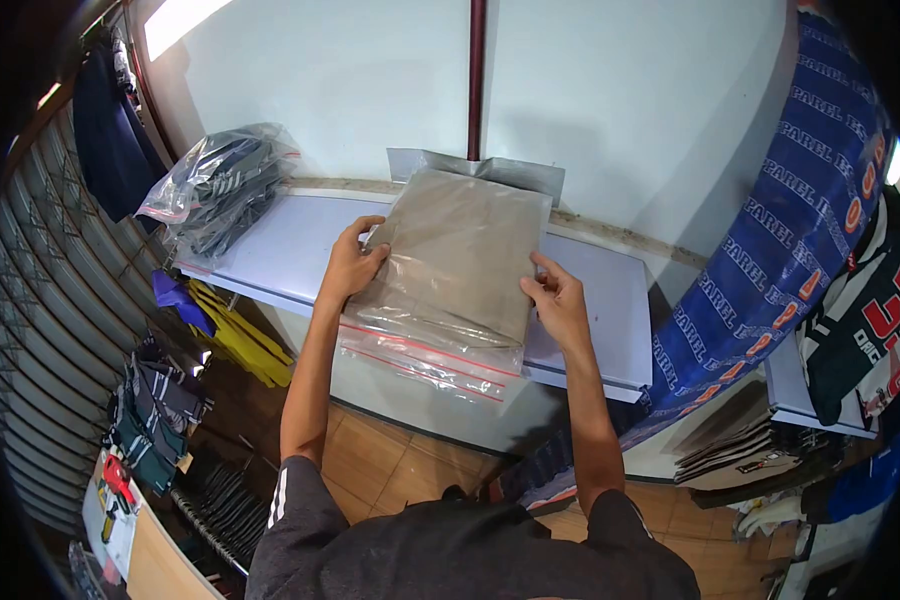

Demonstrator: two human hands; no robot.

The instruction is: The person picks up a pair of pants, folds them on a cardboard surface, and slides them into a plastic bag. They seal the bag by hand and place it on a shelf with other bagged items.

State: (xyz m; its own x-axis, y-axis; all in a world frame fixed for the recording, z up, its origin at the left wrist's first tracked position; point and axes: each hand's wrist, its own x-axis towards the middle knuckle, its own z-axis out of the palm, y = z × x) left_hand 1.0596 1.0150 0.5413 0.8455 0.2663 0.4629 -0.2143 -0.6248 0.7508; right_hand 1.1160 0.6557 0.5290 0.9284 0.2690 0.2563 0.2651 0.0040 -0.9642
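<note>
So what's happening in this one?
A person has both hands on a clear plastic bag with something flat and greyish-tan inside, the left hand at one side edge and the right hand at the other. The bag is at a white shelf along the wall, its red-striped end towards the person and past the shelf's front edge. More bagged clothing sits at the shelf's left end.

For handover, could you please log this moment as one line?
left hand: on clear bag, left edge | right hand: on bag, right edge | bag: over white shelf
</note>
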